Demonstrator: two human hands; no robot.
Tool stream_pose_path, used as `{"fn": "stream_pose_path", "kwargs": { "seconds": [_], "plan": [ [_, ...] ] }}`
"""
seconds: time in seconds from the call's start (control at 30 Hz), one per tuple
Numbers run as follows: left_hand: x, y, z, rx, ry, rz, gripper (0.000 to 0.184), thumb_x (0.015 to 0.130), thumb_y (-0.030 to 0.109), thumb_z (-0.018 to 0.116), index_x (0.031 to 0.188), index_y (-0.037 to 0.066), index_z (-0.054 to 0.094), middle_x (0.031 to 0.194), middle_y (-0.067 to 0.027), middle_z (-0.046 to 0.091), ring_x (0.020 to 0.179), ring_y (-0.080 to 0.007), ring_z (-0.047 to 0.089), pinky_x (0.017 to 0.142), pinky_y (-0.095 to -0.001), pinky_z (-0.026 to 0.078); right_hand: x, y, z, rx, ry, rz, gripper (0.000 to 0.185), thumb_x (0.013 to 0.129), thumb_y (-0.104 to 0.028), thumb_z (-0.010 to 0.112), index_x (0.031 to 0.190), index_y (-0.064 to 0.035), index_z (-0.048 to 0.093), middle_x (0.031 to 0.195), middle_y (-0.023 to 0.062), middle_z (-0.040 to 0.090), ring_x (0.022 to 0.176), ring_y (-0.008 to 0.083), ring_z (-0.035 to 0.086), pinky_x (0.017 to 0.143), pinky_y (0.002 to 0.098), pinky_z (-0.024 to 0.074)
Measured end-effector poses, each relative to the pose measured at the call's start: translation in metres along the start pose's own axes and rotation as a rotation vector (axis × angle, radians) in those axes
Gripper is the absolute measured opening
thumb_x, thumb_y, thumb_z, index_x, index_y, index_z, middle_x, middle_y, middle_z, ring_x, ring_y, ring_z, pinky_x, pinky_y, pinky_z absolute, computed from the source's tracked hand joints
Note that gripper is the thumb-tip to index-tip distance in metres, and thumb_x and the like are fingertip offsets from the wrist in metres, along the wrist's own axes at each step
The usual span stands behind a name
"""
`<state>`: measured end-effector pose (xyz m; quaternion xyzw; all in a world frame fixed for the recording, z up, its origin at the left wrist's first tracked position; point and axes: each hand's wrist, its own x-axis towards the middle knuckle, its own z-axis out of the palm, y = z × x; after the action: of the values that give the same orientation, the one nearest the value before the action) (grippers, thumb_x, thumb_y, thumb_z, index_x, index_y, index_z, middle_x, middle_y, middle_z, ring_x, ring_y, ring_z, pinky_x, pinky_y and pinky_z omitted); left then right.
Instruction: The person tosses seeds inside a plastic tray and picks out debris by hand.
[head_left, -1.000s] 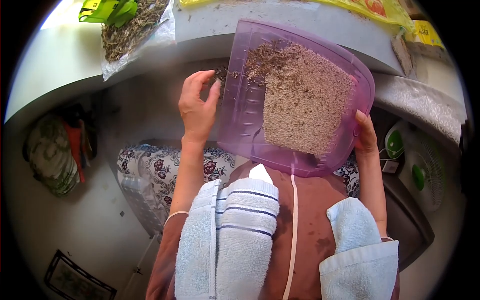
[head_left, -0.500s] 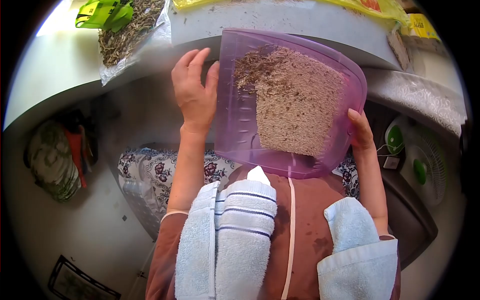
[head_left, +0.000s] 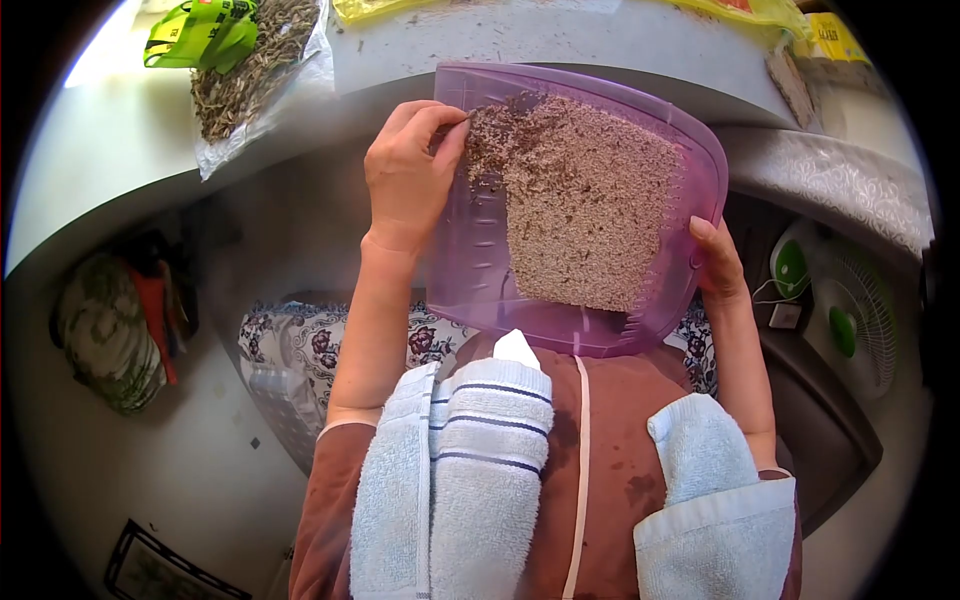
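Pinching narrowly, left fingers (head_left: 438, 116) touch dark debris (head_left: 500, 137); right fingers (head_left: 706, 231) clasp the purple scoop (head_left: 464, 245).

Bright light washes the pale counter (head_left: 110, 150) at upper left, while a green-hubbed fan (head_left: 842, 332) stands at right

Place was judged a home | an electric fan (head_left: 843, 331) was seen at right | flower-printed cloth (head_left: 320, 345) was seen below a pale counter (head_left: 440, 45) | a silvery patterned covering (head_left: 830, 190) was noted near the fan | exact room could not be told
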<state>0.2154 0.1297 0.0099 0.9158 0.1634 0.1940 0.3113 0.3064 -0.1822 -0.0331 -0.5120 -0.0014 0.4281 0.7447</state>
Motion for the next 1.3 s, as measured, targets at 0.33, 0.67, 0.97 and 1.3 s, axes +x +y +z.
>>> {"fn": "stream_pose_path", "kwargs": {
  "seconds": [0.33,0.67,0.97,1.3],
  "plan": [
    [0.000,-0.004,-0.010,-0.165,-0.043,-0.143,0.014,0.081,0.008,0.070,0.094,0.003,0.069,0.091,-0.0038,0.066,0.070,-0.0099,0.063,0.066,-0.0223,0.051,0.002,0.007,0.001,0.001,-0.010,0.002,0.087,0.072,-0.036,0.073,0.140,0.0003,0.033,0.134,0.0135,0.047,0.123,0.0243,0.047,0.105,0.0364,0.0360],
    [-0.011,-0.038,-0.015,-0.354,-0.065,-0.383,0.017,0.079,0.007,0.070,0.096,0.005,0.069,0.089,-0.0059,0.064,0.070,-0.0150,0.063,0.065,-0.0251,0.052,0.001,0.008,-0.002,-0.006,-0.006,0.003,0.086,0.072,-0.037,0.073,0.139,0.0006,0.034,0.134,0.0133,0.047,0.122,0.0238,0.047,0.105,0.0363,0.0363],
    [-0.028,0.001,0.003,-0.113,0.097,-0.170,0.032,0.072,0.015,0.079,0.094,0.004,0.059,0.107,-0.0087,0.056,0.091,-0.0199,0.059,0.075,-0.0304,0.052,0.000,0.011,-0.003,0.033,-0.005,0.000,0.080,0.074,-0.031,0.071,0.138,0.0012,0.035,0.131,0.0132,0.048,0.118,0.0232,0.049,0.101,0.0352,0.0387],
    [-0.032,0.009,-0.001,-0.711,0.144,-0.335,0.025,0.084,0.005,0.067,0.103,-0.001,0.052,0.116,-0.0114,0.056,0.094,-0.0138,0.060,0.082,-0.0254,0.051,0.001,0.025,-0.010,0.115,-0.048,-0.039,0.084,0.073,-0.034,0.072,0.140,-0.0016,0.034,0.135,0.0109,0.047,0.123,0.0239,0.048,0.105,0.0374,0.0364]
  ]
}}
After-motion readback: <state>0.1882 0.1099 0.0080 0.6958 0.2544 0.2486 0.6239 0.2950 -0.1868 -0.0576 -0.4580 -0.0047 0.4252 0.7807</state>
